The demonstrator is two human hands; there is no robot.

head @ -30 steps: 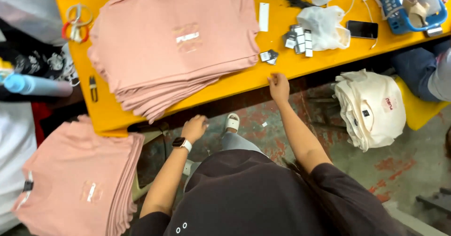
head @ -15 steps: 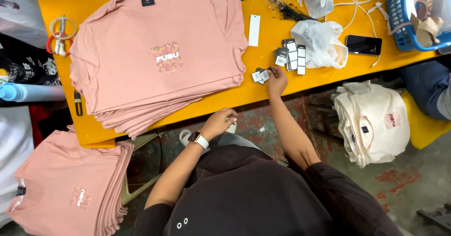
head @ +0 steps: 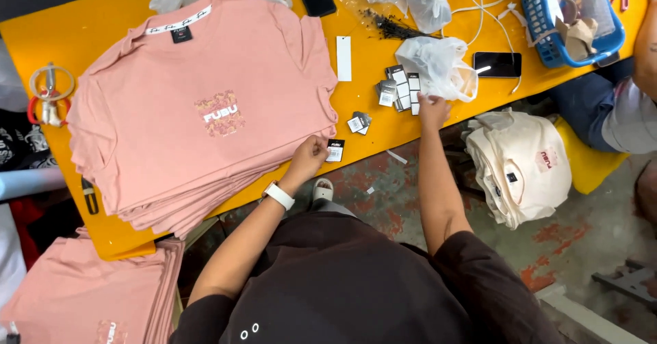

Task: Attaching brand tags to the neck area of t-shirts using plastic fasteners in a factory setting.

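— Where do the two hands sit right now?

— The left hand (head: pixel 309 156) rests at the near edge of the stack of pink shirts (head: pixel 198 111), fingers curled narrow, pinching a small black tag (head: pixel 335 149) against the shirt hem. The right hand (head: pixel 433 108) reaches further up the yellow worktop (head: pixel 82 22), fingers bent onto the lower edge of a crumpled clear bag (head: pixel 438 67); whether it grips anything, I cannot tell.

— And the loose tags?

— A cluster of small tags (head: pixel 397 87) lies just at ten o'clock from the right hand, nearly touching it. A second little pair of tags (head: pixel 358 121) lies between the two hands, at about two o'clock from the left hand and eight o'clock from the right.

— Which hand is nearer the cluster?

— The right, clearly. The tags' long sides run roughly from six to twelve o'clock.

— Anything else about?

— A long white tag (head: pixel 343 58) above the cluster, a phone (head: pixel 497 64) and a blue basket (head: pixel 571 15) at two o'clock, a cream shirt pile (head: pixel 523 173) down on the floor.
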